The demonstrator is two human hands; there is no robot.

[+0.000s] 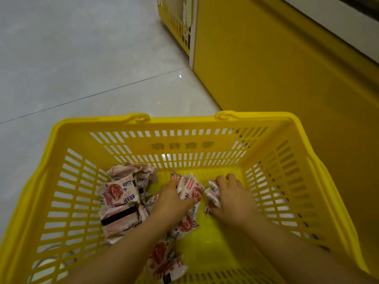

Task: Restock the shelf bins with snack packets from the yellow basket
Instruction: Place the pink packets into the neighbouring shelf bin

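A yellow slotted plastic basket [180, 144] fills the lower view. Several white-and-red snack packets [120, 193] lie heaped on its left side and along the bottom. My left hand [172, 198] is down in the basket with its fingers closed around a packet [189, 189] near the middle. My right hand [233, 198] is beside it, to the right, gripping another small packet [213, 192] against the basket floor. Both forearms reach in from the bottom edge and cover some packets.
The basket stands on a pale tiled floor [82, 58]. A yellow shelf base [287, 68] runs along the right, touching the basket's far right corner. At the top a yellow slotted rack [176, 23] holds some packaged goods.
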